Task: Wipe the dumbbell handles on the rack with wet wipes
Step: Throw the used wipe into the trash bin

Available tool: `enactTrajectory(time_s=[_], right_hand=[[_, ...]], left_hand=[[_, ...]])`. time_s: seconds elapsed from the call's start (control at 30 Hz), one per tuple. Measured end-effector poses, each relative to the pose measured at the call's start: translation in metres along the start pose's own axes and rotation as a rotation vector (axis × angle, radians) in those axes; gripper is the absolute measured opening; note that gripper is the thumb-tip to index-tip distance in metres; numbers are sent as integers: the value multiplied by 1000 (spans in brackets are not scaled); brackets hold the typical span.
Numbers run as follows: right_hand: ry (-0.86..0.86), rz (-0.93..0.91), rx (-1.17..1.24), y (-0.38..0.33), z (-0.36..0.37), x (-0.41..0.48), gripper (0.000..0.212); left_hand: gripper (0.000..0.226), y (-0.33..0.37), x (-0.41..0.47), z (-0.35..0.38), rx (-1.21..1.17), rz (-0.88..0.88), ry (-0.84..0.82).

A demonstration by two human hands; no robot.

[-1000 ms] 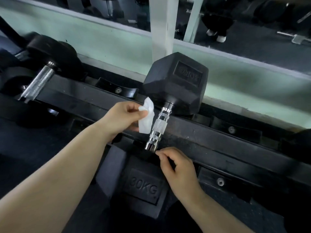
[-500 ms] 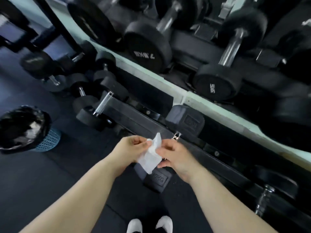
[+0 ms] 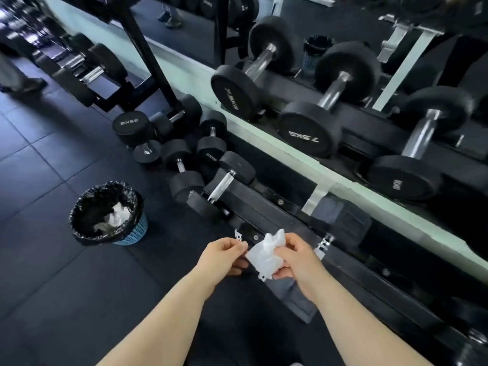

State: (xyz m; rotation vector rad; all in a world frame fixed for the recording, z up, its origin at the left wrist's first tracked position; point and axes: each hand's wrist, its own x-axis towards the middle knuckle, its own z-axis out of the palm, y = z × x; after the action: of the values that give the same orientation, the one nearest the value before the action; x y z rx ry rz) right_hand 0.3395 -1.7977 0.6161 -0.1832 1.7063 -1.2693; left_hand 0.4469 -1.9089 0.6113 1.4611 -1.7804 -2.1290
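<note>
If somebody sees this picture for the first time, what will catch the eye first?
First the crumpled white wet wipe, held between the left hand and the right hand at the bottom centre. Then the row of black round dumbbells at upper right, and the black-lined blue bin at left, with white wipes inside.

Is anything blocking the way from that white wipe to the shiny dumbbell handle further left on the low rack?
Nothing visible does. The left hand and right hand pinch the wipe; the handle lies bare, open from above.
</note>
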Motion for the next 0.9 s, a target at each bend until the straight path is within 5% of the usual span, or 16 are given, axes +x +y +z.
enactTrajectory(time_s=[0.33,0.63,0.9], right_hand=[[354,58,118,-7,135,123,12],[461,32,301,38,128,280,19],[410,-187,187,79,129,392,21]], left_hand=[[15,1,127,-185,554,126,39],[24,-44,279,-175,793,544,96],[18,-108,385,-158,808,1010,158]])
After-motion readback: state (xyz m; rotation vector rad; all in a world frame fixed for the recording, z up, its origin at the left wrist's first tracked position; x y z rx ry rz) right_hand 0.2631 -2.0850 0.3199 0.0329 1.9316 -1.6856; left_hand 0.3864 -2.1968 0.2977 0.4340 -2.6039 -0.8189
